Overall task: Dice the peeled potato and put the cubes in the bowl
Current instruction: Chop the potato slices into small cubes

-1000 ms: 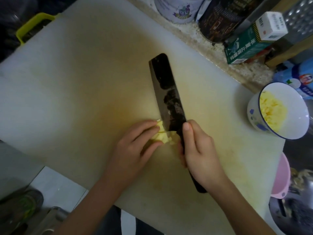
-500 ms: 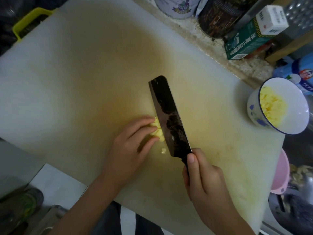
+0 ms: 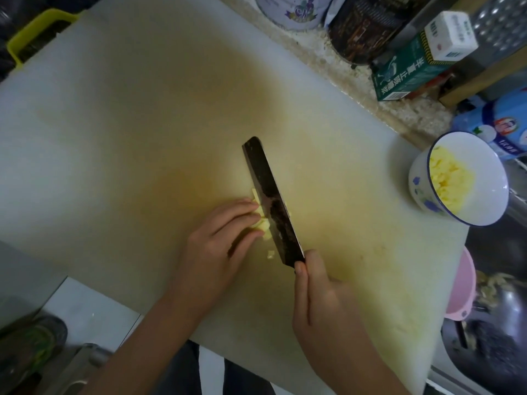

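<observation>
A small pile of yellow potato pieces (image 3: 261, 220) lies near the middle of the large white cutting board (image 3: 128, 115). My left hand (image 3: 216, 246) holds the pieces with curled fingertips from the left. A dark cleaver (image 3: 272, 203) stands edge-down against the right side of the pile. My right hand (image 3: 319, 303) grips its handle, forefinger lying along the blade's heel. One loose cube (image 3: 270, 254) sits just below the pile. The white bowl (image 3: 482, 201) with a blue rim stands at the board's right edge and holds several potato cubes (image 3: 446, 181).
Tins (image 3: 288, 8), a dark jar (image 3: 362, 27) and a green carton (image 3: 407, 72) line the stone counter behind the board. A pink container (image 3: 463, 286) and a dark pan (image 3: 496, 349) sit to the lower right. A yellow handle (image 3: 31, 29) shows at the top left.
The cleaver has slid back towards me along the pile, my right hand moving down with it. One small cube has come loose below the pile. My left hand stays on the pieces.
</observation>
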The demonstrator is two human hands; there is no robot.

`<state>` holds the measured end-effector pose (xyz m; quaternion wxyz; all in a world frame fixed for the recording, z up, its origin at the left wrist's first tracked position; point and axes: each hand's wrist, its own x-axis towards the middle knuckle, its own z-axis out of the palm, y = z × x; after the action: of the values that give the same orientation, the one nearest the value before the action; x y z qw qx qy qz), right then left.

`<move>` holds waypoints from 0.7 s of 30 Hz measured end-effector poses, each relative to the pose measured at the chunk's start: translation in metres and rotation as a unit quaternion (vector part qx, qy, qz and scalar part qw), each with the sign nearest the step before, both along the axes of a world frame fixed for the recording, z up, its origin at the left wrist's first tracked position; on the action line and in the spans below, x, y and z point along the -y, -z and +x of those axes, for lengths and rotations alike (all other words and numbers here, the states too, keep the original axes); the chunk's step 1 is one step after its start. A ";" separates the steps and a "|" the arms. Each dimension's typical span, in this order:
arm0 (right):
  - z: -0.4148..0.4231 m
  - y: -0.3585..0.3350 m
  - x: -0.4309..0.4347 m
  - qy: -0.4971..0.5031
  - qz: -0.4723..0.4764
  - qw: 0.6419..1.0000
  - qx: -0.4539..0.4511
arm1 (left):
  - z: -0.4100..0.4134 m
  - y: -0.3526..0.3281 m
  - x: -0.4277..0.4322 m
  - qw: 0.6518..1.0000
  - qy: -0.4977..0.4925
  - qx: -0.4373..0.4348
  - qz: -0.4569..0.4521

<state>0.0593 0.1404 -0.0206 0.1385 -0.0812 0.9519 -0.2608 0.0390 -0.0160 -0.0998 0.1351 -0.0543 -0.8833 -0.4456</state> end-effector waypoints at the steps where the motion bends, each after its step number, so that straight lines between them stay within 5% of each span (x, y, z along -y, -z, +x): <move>1: -0.002 0.000 0.001 -0.005 0.007 1.000 0.000 | 0.000 0.000 0.000 1.000 0.002 0.002 0.003; 5: -0.015 0.007 0.007 -0.012 0.027 0.999 -0.016 | -0.001 0.000 0.001 1.000 0.007 0.015 0.016; 12: -0.053 0.005 0.006 0.024 -0.090 0.995 0.046 | -0.001 0.002 0.003 1.000 0.006 0.016 0.014; 21: -0.014 -0.008 -0.019 0.044 -0.141 0.987 0.069 | 0.006 -0.001 0.005 0.999 -0.021 0.021 0.042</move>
<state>0.0452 0.1596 -0.0124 0.1796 -0.0395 0.8964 -0.4034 0.0450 -0.0213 -0.0987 0.1285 -0.0203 -0.8673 -0.4804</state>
